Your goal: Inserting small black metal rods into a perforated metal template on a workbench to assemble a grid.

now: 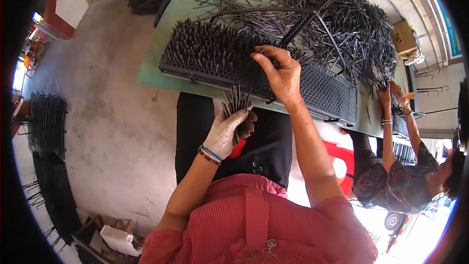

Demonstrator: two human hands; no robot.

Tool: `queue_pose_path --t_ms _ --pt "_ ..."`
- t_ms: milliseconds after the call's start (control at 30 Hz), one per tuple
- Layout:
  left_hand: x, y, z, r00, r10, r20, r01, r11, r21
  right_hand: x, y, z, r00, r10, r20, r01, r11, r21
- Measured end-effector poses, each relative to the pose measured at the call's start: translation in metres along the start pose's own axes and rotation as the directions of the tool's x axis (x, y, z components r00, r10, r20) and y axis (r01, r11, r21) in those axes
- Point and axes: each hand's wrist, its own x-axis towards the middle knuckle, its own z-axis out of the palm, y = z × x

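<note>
My left hand [222, 134], in a pale glove with fingertips exposed, is closed round a bundle of thin dark rods [236, 99] that point upward, just in front of the table edge. Over the middle of a long black perforated tray [328, 93] is my bare right hand [283, 74], thumb and fingers brought together in a pinch. What sits between those fingertips is too small and dark to make out. Many dark rods [202, 46] stand upright in the holes on the tray's left part. Toward its right end the holes show bare.
Loose dark rods [342, 29] lie heaped across the green table [151, 66]. A black metal frame [298, 25] rises above the tray. At right, a co-worker's hands [391, 95] touch the heap's edge. A cardboard box [404, 39] stands behind; bent black bars [48, 127] lie left.
</note>
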Motion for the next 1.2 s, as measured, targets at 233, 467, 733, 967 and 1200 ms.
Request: queue_pose_path --t_ms 233,467,733,967,1200 --pt "0.0 -0.001 0.001 1.0 -0.014 0.011 0.014 1.0 -0.003 -0.002 0.002 0.0 0.996 -0.065 0.058 0.068 0.997 -0.04" --pt "0.003 -0.001 -0.002 1.0 -0.024 0.012 0.024 0.999 -0.036 -0.005 0.0 0.007 0.995 -0.078 -0.065 0.076 0.997 -0.032" --pt "-0.007 -0.003 -0.003 0.999 -0.04 0.019 0.038 0.997 0.068 -0.011 -0.006 0.007 0.991 -0.125 0.044 0.131 0.973 -0.192" --pt "-0.005 -0.003 -0.001 0.999 -0.005 0.036 0.004 0.999 0.041 -0.011 -0.003 0.01 0.918 -0.376 0.124 0.396 0.871 -0.291" --pt "-0.009 0.005 0.006 0.992 0.077 0.099 -0.089 0.989 0.116 -0.019 -0.028 -0.012 0.991 -0.115 0.064 0.124 0.978 -0.166"
